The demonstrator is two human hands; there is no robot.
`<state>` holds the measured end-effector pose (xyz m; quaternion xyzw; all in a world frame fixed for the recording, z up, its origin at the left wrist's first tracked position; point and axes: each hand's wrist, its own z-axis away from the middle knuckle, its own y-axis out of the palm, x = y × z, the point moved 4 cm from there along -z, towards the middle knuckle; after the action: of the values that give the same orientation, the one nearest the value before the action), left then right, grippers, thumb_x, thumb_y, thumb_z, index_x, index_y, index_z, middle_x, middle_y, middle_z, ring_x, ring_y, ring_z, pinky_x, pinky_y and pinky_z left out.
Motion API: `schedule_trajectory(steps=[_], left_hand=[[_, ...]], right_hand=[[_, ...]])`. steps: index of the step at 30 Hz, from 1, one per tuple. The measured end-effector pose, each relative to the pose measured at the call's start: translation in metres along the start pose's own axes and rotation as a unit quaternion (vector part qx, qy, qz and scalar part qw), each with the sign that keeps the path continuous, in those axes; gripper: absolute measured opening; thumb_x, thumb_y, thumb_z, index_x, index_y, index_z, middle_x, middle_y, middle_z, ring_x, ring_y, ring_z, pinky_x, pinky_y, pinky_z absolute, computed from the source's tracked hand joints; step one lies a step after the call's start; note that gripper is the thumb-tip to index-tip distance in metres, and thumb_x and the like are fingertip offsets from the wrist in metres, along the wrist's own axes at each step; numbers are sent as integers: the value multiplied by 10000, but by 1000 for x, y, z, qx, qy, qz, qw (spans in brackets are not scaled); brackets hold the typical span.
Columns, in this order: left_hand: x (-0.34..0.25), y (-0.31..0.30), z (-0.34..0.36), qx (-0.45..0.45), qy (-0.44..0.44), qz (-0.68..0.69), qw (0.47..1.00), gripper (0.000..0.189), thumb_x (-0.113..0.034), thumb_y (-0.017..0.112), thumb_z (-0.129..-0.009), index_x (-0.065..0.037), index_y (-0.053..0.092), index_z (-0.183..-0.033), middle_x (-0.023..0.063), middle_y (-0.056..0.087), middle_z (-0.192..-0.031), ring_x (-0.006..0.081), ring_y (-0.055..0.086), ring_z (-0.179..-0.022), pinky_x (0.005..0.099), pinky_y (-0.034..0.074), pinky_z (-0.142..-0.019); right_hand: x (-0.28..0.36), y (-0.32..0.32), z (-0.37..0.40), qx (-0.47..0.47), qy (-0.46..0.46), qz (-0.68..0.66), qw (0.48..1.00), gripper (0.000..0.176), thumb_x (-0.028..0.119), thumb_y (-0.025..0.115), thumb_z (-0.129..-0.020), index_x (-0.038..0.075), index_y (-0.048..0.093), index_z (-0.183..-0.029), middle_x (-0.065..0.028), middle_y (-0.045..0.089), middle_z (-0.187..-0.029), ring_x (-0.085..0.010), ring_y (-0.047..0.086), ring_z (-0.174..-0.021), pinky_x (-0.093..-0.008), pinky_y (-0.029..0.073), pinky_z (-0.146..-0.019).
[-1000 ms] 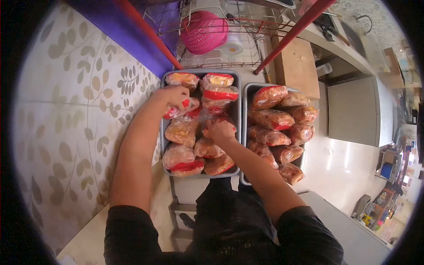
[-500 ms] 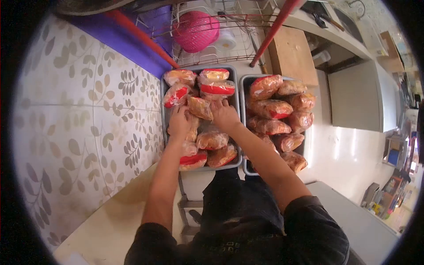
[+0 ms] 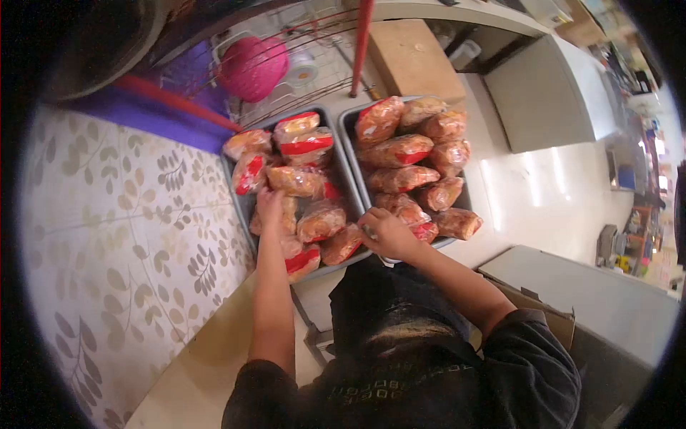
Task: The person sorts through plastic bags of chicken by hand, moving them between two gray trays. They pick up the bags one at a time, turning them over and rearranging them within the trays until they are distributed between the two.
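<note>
My left hand (image 3: 269, 207) reaches into the left grey tray (image 3: 346, 171). Its fingers are stretched out, the tips touching a plastic-wrapped bread loaf (image 3: 294, 181) that lies crosswise with a red band at its right end. Another wrapped loaf (image 3: 284, 217) lies beside the same hand, partly covered by it. My right hand (image 3: 388, 234) is over the near ends of the two trays, its fingers curled in around the rims; what they grip is hidden. Close to those fingertips is a wrapped loaf (image 3: 341, 245) in the left tray. The right grey tray (image 3: 348, 136) holds several wrapped loaves (image 3: 395, 151).
Beyond the trays, a wire rack (image 3: 314, 89) with red posts holds a pink basket (image 3: 251, 70). A wooden block (image 3: 414, 61) stands behind the right tray. Leaf-patterned tiles (image 3: 136, 236) cover the left side. A white cabinet (image 3: 536, 93) is at the right.
The loaf that was between both hands now lies across the left tray. My right hand has left it and moved nearer to me, to the tray rims. The view has shifted right.
</note>
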<state>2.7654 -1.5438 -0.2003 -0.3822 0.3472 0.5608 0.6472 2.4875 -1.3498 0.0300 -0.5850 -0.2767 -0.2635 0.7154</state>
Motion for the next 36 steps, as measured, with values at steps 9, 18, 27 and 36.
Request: schedule_trajectory(steps=[9, 18, 27, 36], left_hand=[[-33, -39, 15, 143, 57, -31, 988, 271, -260, 556, -905, -66, 670, -1057, 94, 677, -939, 254, 657, -899, 373, 512, -794], [-127, -54, 138, 21, 100, -494, 863, 177, -197, 696, -855, -23, 676, -887, 194, 697, -865, 322, 678, -814, 399, 512, -717], [-294, -30, 195, -275, 422, -319, 803, 251, -206, 613, -925, -15, 638, -1086, 150, 687, -1021, 294, 637, -892, 401, 503, -804], [-224, 109, 219, 52, 273, -561, 780, 309, -156, 699, -880, -20, 671, -1157, 184, 692, -1102, 290, 643, -1038, 367, 472, -922]], right_hand=[[133, -45, -58, -204, -289, -148, 924, 316, 123, 644, -840, -14, 602, -1122, -202, 608, -1162, -391, 565, -1137, -441, 482, -963], [89, 20, -84, 116, -72, -41, 990, 569, 280, 576, -933, 130, 408, -1456, -250, 314, -1526, -404, 597, -1172, -515, 556, -840], [166, -83, -62, -394, -392, -144, 819, 455, 315, 643, -899, 131, 554, -1306, -180, 455, -1451, -334, 546, -1206, -467, 485, -871], [-21, -143, 31, -216, -128, -88, 964, 302, 231, 701, -816, 37, 631, -1037, -165, 595, -1118, -365, 587, -1002, -457, 513, -824]])
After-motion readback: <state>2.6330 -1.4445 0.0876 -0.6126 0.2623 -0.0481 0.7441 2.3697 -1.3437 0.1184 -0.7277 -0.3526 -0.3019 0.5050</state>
